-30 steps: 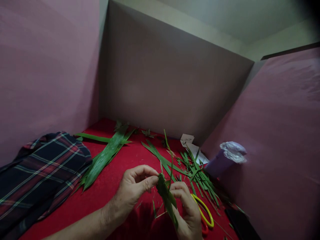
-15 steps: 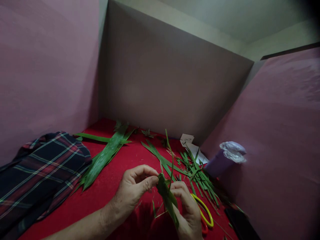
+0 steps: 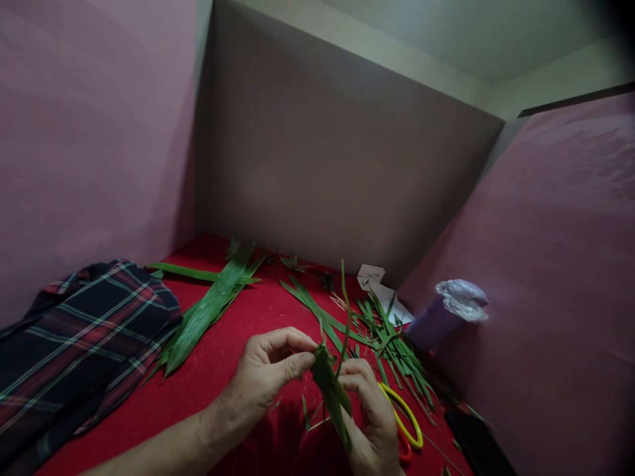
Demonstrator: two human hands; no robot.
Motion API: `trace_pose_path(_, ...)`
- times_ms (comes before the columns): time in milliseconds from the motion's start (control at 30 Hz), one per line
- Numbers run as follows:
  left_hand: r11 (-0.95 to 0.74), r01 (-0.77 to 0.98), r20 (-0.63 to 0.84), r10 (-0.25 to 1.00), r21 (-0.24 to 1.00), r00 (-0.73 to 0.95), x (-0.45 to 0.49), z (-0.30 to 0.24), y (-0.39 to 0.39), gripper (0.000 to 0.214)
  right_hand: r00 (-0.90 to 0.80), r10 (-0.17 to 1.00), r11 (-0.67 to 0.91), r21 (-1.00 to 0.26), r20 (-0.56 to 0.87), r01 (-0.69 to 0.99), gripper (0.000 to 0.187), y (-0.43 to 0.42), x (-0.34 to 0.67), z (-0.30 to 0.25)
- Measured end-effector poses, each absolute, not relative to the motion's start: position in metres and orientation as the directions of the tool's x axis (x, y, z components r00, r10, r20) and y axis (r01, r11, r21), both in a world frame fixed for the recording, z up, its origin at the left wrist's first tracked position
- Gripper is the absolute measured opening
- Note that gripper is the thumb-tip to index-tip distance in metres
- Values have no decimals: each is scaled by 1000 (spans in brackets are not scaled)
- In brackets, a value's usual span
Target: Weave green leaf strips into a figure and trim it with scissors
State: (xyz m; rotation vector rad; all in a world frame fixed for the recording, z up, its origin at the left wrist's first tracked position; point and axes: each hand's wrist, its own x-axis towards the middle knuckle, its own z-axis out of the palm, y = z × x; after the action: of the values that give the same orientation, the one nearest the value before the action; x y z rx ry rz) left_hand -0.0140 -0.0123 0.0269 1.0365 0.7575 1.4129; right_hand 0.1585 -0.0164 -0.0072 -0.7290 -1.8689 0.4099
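Note:
My left hand (image 3: 268, 373) pinches the top of a folded green leaf piece (image 3: 329, 390) between thumb and forefinger. My right hand (image 3: 373, 416) grips the same leaf piece from the right, fingers curled round it. A thin green strip (image 3: 344, 311) rises from the piece and curves upward. Both hands hover low over the red cloth (image 3: 238, 370).
Long green leaves (image 3: 208, 307) lie at the back left, a heap of cut strips (image 3: 397, 347) at the right. Yellow-handled scissors (image 3: 407, 420) rest beside my right hand. A plaid cloth (image 3: 84, 337) lies left, a purple cup with plastic (image 3: 446, 314) right, white paper (image 3: 374, 277) behind.
The thin strip has swung slightly to the right and stands a bit more upright. Both hands stay almost where they were.

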Motion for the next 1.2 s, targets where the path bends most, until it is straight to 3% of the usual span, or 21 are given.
trace_pose_path(300, -201, -395, 257, 962, 897, 95, -15, 28, -13, 6, -286, 619, 779, -525, 732, 342, 15, -17, 160, -9)
trace_pose_path(467, -342, -243, 383, 911, 908, 149, -16, 30, -17, 4, -122, 666, 709, -574, 736, 409, 22, -17, 166, 8)
trace_pose_path(633, -434, -93, 443, 860, 896, 252, -17, 33, -21, 4, -357, 616, 783, -500, 702, 369, 35, -24, 163, 40)
trace_pose_path(833, -448, -43, 441, 852, 893, 282, -16, 36, -24, 3, -373, 644, 764, -543, 667, 348, 16, -25, 160, 44)
trace_pose_path(1200, -421, 1, 402, 866, 907, 297, -17, 33, -20, 3, -290, 689, 724, -621, 664, 300, 13, -20, 155, 33)
